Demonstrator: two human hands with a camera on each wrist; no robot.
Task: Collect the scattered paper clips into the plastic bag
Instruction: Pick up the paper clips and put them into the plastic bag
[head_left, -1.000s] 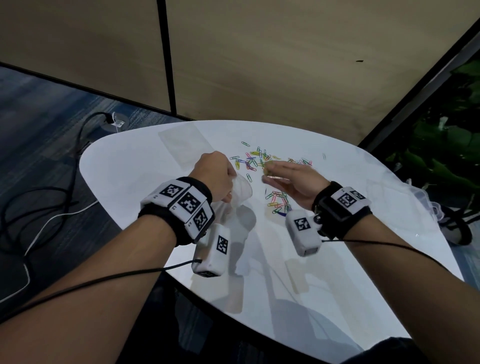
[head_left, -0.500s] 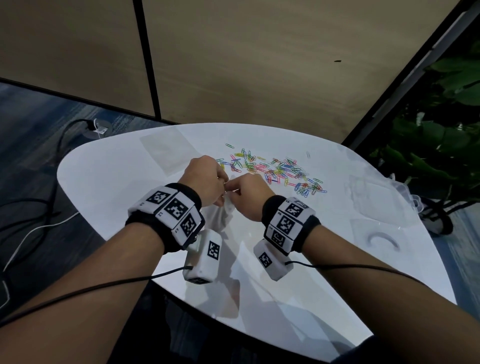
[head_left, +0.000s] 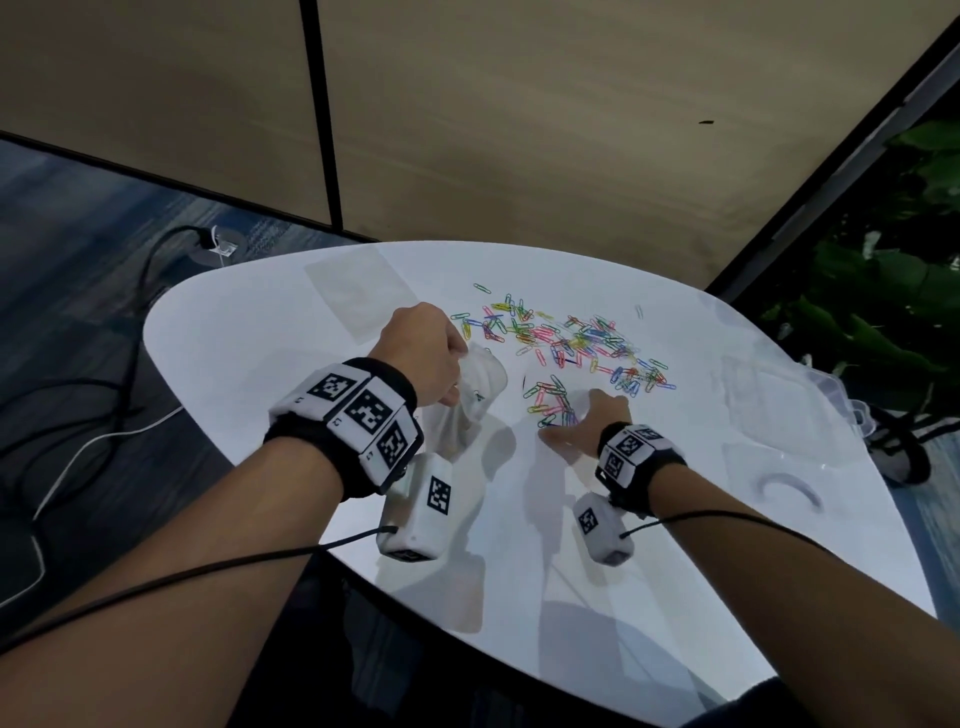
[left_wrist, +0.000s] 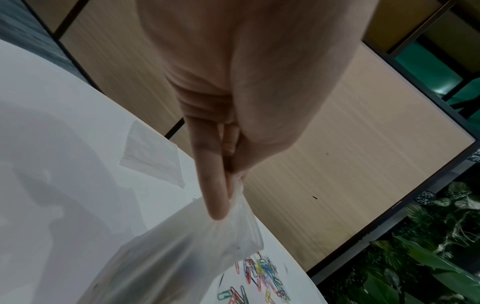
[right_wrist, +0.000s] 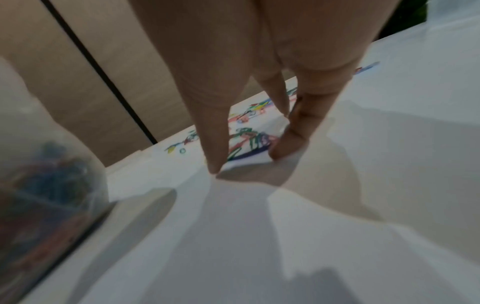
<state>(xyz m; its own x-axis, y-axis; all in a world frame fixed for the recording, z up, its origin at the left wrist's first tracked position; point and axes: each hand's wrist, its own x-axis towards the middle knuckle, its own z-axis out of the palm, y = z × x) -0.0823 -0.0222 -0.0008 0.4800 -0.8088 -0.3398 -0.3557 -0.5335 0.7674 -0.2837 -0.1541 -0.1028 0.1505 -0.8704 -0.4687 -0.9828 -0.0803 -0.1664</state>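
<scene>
My left hand (head_left: 441, 364) pinches the rim of a clear plastic bag (head_left: 480, 387) and holds it up off the white table (head_left: 260, 353); in the left wrist view its fingers (left_wrist: 215, 197) clamp the bag (left_wrist: 176, 259) at the top. Blurred coloured clips show through the bag (right_wrist: 52, 176) in the right wrist view. My right hand (head_left: 569, 423) rests fingertips-down on the table, with its finger (right_wrist: 215, 148) and thumb straddling a small cluster of paper clips (head_left: 548, 397). The main scatter of coloured paper clips (head_left: 576, 338) lies just beyond.
A flat clear bag (head_left: 358, 296) lies at the table's far left. Clear plastic boxes and lids (head_left: 769, 395) sit at the right edge, with plants (head_left: 872, 322) beyond. Cables (head_left: 104, 415) trail on the floor at left. A wooden wall panel stands behind.
My right hand left the bag's mouth beside my left hand and moved right, down onto the table at the near cluster of clips. The left hand still holds the bag.
</scene>
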